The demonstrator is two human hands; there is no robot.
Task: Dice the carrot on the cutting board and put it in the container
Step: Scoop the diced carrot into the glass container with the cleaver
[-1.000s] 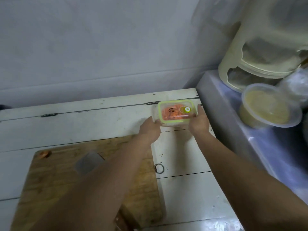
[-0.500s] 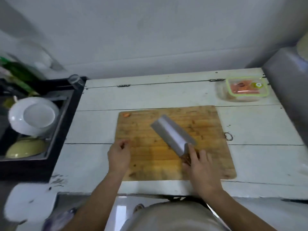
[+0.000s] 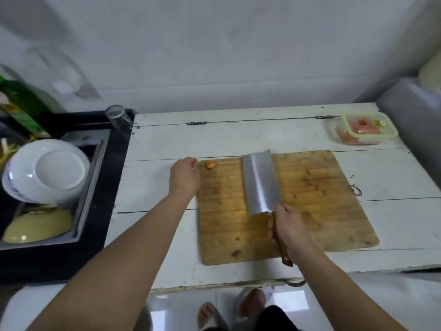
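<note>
One carrot piece left on the cutting board, a small orange stub at the far left corner, just beside the left hand. Left hand hovering at the board's left edge, fingers loosely curled and holding nothing; whether touching the board, cannot tell. Right hand wrapped round the wooden handle of the cleaver, broad blade lying over the middle of the board and pointing away. Container at the far right of the white desk, well apart from the board, green-rimmed lid on and orange pieces showing through its clear wall. Off the desk to the left, a black sink with a white plate and a yellow bowl.

Likely near the end: most of the carrot already boxed, only this stub outstanding. Probably firm and light, rounded enough to roll or skid under a blade, so best pinned flat side down and steadied with curled fingertips well behind the cut line. Small enough to pinch between thumb and forefinger for carrying. Lid to come off before anything goes in. Heavy, wide blade; main risk, fingertips close to the edge on so short a piece.
</note>
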